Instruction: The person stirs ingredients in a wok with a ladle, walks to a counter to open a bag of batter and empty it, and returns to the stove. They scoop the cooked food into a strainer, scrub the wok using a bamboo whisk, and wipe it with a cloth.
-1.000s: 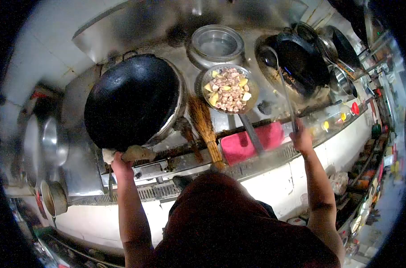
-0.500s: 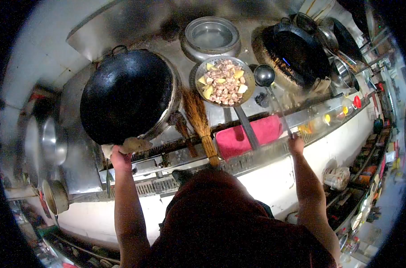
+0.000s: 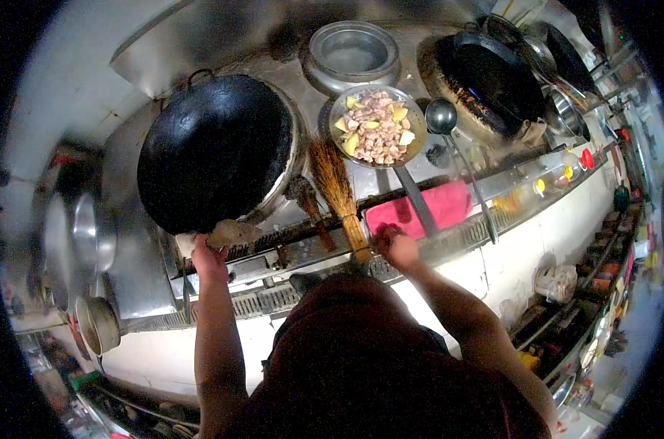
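My left hand [image 3: 210,257] is closed around a folded, stained cloth [image 3: 233,233] at the near rim of the big black wok [image 3: 211,154]. My right hand [image 3: 398,250] is at the lower left edge of a pink towel [image 3: 449,208], close to the handle of a bamboo wok brush [image 3: 354,233]. Its fingers look curled, but I cannot make out whether they grip anything. The ladle [image 3: 442,115] lies with its handle toward me, untouched. Left of it, a long-handled strainer [image 3: 412,192] holds chopped meat and yellow pieces [image 3: 379,128].
Behind the strainer sits a round metal pot [image 3: 352,55] of liquid. Another black wok [image 3: 489,88] stands at right, with several pans behind it. Bottles with red and yellow caps [image 3: 586,159] line the front ledge. A slotted drain runs along the stove's near edge.
My right hand has let go of the ladle's handle and moved left to the pink towel's edge near the brush. My left hand stays with the cloth at the wok rim.
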A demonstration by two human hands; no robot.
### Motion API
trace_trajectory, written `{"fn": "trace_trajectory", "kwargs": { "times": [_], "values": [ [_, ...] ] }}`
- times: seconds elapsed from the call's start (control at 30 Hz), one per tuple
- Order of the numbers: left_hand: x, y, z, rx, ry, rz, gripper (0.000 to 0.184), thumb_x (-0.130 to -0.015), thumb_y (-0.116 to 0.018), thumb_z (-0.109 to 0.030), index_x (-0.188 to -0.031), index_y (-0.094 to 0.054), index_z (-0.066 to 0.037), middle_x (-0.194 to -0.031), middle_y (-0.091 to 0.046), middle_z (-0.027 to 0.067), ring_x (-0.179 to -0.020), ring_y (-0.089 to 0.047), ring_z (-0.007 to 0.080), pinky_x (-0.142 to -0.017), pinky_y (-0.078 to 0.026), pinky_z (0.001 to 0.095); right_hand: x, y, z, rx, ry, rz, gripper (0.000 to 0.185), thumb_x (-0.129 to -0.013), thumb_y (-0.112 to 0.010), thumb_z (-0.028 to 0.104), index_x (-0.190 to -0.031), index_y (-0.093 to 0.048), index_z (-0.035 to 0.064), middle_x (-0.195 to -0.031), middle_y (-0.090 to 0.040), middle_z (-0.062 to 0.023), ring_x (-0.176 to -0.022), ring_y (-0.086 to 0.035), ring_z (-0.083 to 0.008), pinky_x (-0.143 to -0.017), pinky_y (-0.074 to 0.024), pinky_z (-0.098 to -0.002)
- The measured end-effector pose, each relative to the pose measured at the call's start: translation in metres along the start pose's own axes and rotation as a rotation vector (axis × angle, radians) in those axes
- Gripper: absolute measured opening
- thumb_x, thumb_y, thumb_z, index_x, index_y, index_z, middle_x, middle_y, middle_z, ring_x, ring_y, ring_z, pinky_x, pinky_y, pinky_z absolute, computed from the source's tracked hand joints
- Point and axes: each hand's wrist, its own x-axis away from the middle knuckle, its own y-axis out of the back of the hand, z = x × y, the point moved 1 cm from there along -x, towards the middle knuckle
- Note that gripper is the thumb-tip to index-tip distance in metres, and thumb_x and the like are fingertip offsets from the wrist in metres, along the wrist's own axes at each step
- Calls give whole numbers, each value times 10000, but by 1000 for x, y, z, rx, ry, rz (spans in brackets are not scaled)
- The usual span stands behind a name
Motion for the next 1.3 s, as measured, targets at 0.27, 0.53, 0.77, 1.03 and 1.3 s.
{"fn": "trace_trajectory", "kwargs": {
  "times": [0.27, 0.53, 0.77, 1.03, 1.3],
  "values": [
    [20, -12, -5, 27, 20, -27, 316, -801, -536, -299, -997, -487, -56, -978, -547, 96, -878, -547, 247, -714, -483, 414, 18, -74, -87, -1292, -531, -442, 298, -829, -485, 302, -918, -519, 20, -851, -591, -100, -745, -575, -247, -665, -474, -379],
    [58, -4, 7, 3, 266, 139, 624, -825, -367, -568, -1113, -450, -21, -1010, -538, 124, -951, -524, 286, -806, -399, 433, 51, 53, -139, -2113, -424, -395, 377, -847, -460, 332, -999, -513, -9, -956, -591, -154, -775, -590, -245, -653, -515, -368],
    [90, -23, 34, -358, 337, 467, 480, -800, -561, -302, -1140, -428, 9, -1029, -571, 146, -815, -615, 260, -650, -483, 334, 60, 224, -69, -1074, -262, -618, 112, -825, -578, 149, -827, -564, 37, -780, -580, -50, -678, -548, -152, -581, -472, -290],
    [164, -194, 6, -487, -89, 1219, 496, -734, -685, -163, -1143, -451, -11, -1091, -541, 138, -1011, -531, 213, -832, -434, 300, 92, 380, 89, -965, -49, -375, 112, -812, -585, 163, -834, -526, 71, -769, -541, 5, -736, -526, -102, -666, -436, -229],
    [262, -276, 2, -390, 224, 1833, 461, -818, -591, -243, -1185, -439, -10, -1137, -530, 111, -1031, -512, 191, -921, -381, 327, 60, 392, 130, -1609, 151, 111, 307, -865, -498, 299, -954, -558, 12, -930, -612, -124, -798, -603, -212, -729, -499, -313]
  ]
}}
